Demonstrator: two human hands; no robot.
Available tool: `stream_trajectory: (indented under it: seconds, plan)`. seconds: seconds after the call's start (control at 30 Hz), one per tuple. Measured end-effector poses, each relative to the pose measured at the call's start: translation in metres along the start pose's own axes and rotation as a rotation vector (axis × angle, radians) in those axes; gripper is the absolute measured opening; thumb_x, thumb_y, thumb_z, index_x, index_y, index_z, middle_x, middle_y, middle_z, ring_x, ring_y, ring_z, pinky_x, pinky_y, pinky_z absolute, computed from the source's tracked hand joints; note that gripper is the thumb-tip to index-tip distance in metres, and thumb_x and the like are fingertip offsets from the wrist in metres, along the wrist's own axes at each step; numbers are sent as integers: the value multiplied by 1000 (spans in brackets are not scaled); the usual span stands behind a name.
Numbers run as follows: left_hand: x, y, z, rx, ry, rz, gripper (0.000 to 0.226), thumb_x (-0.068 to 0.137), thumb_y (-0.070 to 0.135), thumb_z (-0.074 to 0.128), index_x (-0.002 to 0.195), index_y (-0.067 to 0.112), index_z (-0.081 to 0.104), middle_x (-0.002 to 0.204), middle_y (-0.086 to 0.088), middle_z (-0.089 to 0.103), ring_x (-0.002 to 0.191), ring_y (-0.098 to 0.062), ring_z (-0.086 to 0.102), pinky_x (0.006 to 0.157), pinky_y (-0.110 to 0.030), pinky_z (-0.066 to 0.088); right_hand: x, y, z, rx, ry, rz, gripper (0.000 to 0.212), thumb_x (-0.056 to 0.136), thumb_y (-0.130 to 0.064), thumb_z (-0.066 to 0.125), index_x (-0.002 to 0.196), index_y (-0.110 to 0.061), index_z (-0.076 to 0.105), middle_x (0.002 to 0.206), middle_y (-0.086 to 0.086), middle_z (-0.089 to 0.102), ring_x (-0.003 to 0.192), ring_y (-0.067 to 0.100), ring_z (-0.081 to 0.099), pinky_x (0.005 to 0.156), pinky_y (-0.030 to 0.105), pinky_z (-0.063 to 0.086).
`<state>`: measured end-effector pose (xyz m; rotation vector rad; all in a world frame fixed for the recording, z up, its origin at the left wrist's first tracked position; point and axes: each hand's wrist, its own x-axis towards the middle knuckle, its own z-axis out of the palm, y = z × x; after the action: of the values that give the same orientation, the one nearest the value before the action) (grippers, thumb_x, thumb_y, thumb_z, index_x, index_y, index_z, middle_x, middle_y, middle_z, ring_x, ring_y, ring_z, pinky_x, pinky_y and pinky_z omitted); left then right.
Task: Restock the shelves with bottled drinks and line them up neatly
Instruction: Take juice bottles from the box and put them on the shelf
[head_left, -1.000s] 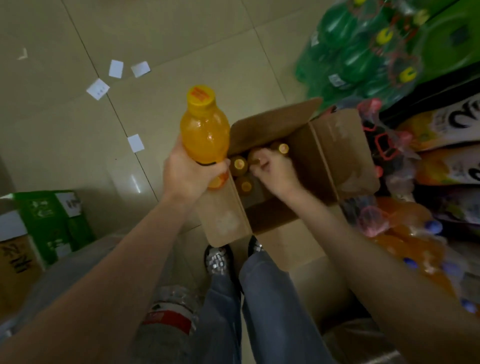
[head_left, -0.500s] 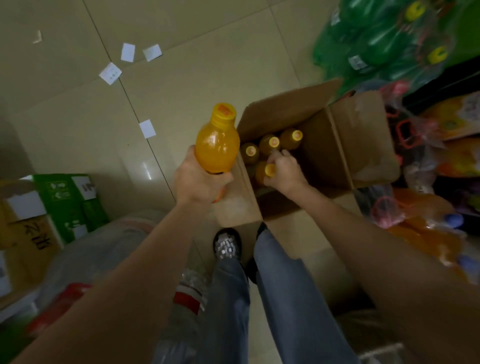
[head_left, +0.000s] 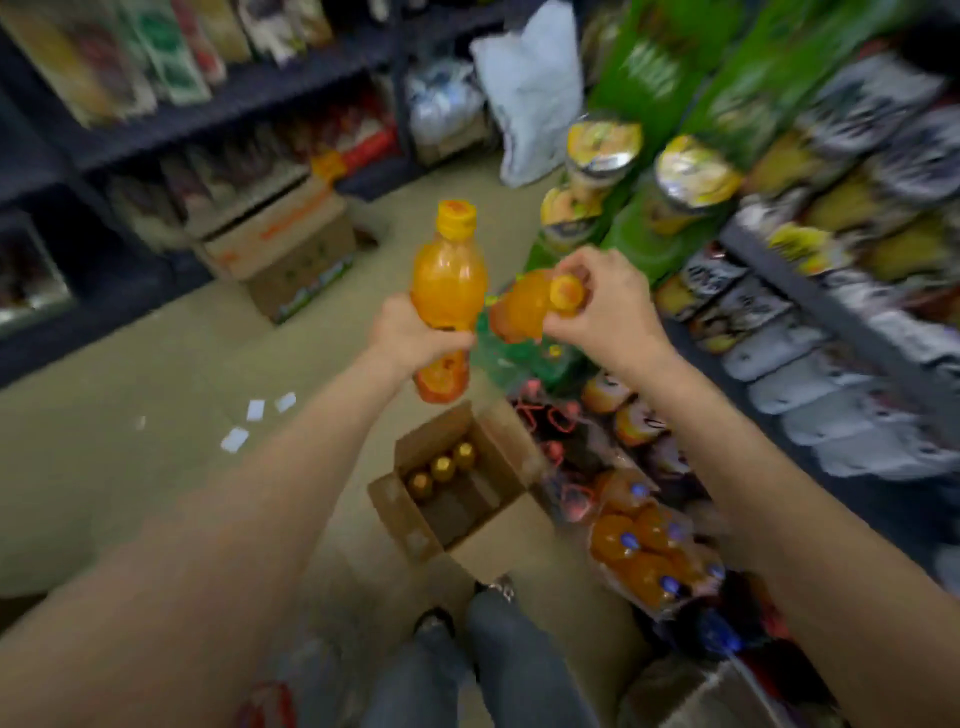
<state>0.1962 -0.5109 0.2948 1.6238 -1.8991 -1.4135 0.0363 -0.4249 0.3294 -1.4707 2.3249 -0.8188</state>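
Observation:
My left hand (head_left: 410, 332) grips an upright orange drink bottle (head_left: 448, 275) with a yellow cap around its middle. My right hand (head_left: 602, 301) holds a second orange bottle (head_left: 522, 312) by its yellow cap end, the bottle tilted toward me. Both bottles are raised in front of me, almost touching. Below them on the floor stands an open cardboard box (head_left: 415, 525) with three capped bottles (head_left: 442, 469) in a row along its far side. The shelf (head_left: 810, 296) on the right carries blurred packaged goods.
Green bottle packs (head_left: 649, 228) and shrink-wrapped orange bottles (head_left: 639, 551) crowd the floor at the right. A closed carton (head_left: 280, 254) sits by the dark left shelving (head_left: 156, 119). White paper slips (head_left: 254, 415) lie on the tiles. My shoes (head_left: 493, 592) stand near the box.
My right hand has lifted a bottle out of the box. Both hands have risen, and the view has swung up from the floor to the aisle and shelves.

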Motion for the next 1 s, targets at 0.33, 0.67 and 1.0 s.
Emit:
stream_trajectory:
  seconds: [0.33, 0.67, 1.0]
  plan:
    - [-82, 248, 50, 30, -187, 622, 66, 51, 29, 86, 108, 7, 62, 107, -12, 66, 98, -23, 62, 81, -33, 50, -89, -22, -295, 524, 811, 10, 14, 82, -25, 68, 79, -17, 56, 75, -2, 58, 71, 8, 54, 66, 28, 45]
    - [-191, 364, 221, 211, -506, 1129, 78, 67, 22, 82, 132, 13, 41, 129, -11, 46, 121, -30, 44, 97, -44, 40, -231, 98, -444, 402, 1595, 246, 30, 73, -50, 63, 80, -32, 40, 111, 22, 51, 92, 23, 53, 88, 44, 48]
    - [-229, 442, 352, 23, -445, 1029, 69, 68, 25, 81, 127, 15, 48, 125, -8, 57, 115, -26, 52, 84, -28, 40, -247, 224, -519, 96, 1526, 258, 35, 83, -48, 54, 95, -17, 42, 103, 11, 45, 90, 19, 47, 83, 32, 41]
